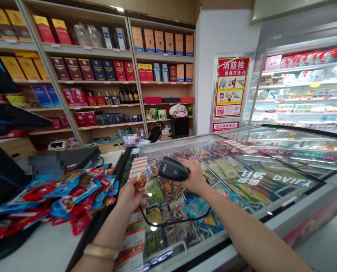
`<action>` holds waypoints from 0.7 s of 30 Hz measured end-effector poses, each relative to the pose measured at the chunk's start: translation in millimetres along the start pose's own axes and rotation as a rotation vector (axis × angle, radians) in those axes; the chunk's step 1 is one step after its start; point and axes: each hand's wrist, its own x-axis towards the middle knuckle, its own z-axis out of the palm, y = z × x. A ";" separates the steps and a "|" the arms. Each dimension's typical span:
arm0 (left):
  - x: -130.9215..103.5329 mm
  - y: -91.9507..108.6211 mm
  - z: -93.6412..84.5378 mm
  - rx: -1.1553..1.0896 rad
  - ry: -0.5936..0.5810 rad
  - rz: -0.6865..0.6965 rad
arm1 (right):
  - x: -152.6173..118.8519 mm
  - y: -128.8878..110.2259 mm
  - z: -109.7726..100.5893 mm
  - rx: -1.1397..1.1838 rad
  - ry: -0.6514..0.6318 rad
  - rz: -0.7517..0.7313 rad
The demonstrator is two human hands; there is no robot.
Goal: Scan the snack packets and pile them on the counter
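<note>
Pinched in my left hand (132, 194) is a small clear snack packet (143, 178) with brown contents and a white-and-blue label. My right hand (195, 175) is wrapped round a black handheld barcode scanner (172, 169), its head turned left toward the packet, a short distance apart from it. From the scanner a black cable (171, 224) loops down over the glass-topped freezer (281, 207). On the white counter to my left lies a heap of red and blue snack packets (74, 196). The scanner's trigger and grip are hidden by my fingers.
Under the freezer's glass are several wrapped ice creams (227, 168). A dark monitor (3, 181) stands at the left edge. Behind are shelves of boxed bottles (100, 70), a person's dark-haired head (156, 134), a red fire-hydrant sign (229, 87) and a lit display fridge (304, 83).
</note>
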 end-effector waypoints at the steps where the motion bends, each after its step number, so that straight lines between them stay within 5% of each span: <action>1: -0.2 0.7 0.2 0.000 0.021 0.016 | 0.1 1.7 0.4 -0.007 0.020 0.020; 7: -7.8 2.7 5.9 0.039 0.144 0.123 | 0.0 7.0 0.8 -0.041 0.045 0.062; 21: -18.6 13.0 20.4 -0.277 0.041 0.012 | -3.5 12.0 4.0 -0.042 0.018 0.035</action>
